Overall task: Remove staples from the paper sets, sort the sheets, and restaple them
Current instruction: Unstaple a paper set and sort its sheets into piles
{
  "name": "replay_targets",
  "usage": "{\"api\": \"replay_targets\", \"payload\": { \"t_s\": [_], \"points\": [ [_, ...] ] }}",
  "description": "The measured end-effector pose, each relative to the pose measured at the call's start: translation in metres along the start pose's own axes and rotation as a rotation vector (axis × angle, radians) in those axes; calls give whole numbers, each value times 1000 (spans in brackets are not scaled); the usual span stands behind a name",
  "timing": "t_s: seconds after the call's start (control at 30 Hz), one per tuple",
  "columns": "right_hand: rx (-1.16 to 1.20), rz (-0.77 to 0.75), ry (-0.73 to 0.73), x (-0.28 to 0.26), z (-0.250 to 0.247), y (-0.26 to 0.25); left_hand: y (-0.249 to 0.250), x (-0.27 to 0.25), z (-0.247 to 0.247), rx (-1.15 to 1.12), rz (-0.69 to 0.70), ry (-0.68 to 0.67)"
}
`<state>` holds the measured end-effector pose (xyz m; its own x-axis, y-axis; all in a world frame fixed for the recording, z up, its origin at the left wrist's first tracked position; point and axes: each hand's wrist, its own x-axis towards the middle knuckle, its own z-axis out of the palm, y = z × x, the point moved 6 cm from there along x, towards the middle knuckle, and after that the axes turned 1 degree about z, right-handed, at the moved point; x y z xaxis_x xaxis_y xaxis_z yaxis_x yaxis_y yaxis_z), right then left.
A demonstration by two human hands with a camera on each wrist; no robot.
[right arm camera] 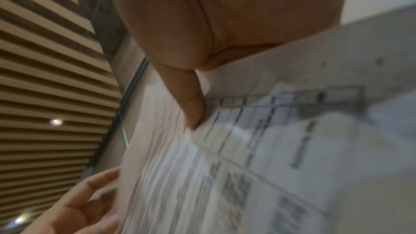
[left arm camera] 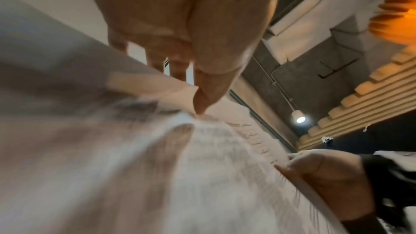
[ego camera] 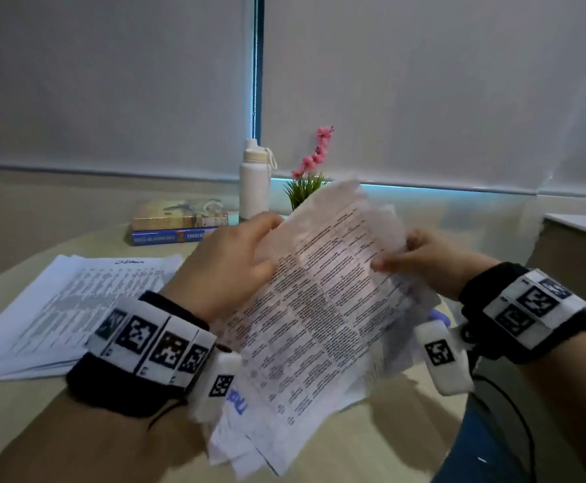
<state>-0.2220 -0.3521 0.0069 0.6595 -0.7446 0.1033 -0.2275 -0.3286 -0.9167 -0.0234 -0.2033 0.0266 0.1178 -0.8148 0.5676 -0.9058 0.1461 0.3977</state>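
I hold a crumpled set of printed sheets [ego camera: 316, 301] up off the table, tilted toward me. My left hand [ego camera: 235, 259] pinches its upper left edge, thumb in front and fingers behind. My right hand [ego camera: 424, 259] pinches the upper right edge. In the left wrist view the thumb presses the blurred paper set [left arm camera: 202, 166] and the right hand [left arm camera: 326, 181] shows at its far edge. The right wrist view shows my thumb on the paper set [right arm camera: 247, 149], with the left hand [right arm camera: 78, 207] at the lower left. No staple or stapler is visible.
A second stack of printed papers [ego camera: 61, 308] lies on the round table [ego camera: 371, 440] to the left. At the back stand two books [ego camera: 180, 221], a white bottle [ego camera: 255, 183] and a small pink-flowered plant [ego camera: 309, 176]. A blue object [ego camera: 439, 315] peeks out behind the sheets.
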Motion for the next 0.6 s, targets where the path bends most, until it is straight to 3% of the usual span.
{"api": "replay_targets", "payload": {
  "t_s": [0.1,0.2,0.3,0.37,0.47,0.6],
  "points": [
    [285,-121,217,-23,3,-3,-4,-10,-29,187,12,415],
    [615,-223,319,-47,14,-1,-19,-27,-40,-62,-135,612],
    [833,-257,332,-57,37,11,-29,-24,-12,-762,-326,419],
    [954,-198,324,-56,54,28,-31,-19,11,-1073,-407,288],
    [1057,-117,282,-55,74,41,-39,-18,25,-1237,-468,356],
    [1095,-122,235,-58,83,51,-42,-23,26,-1257,-413,448]
  ]
}}
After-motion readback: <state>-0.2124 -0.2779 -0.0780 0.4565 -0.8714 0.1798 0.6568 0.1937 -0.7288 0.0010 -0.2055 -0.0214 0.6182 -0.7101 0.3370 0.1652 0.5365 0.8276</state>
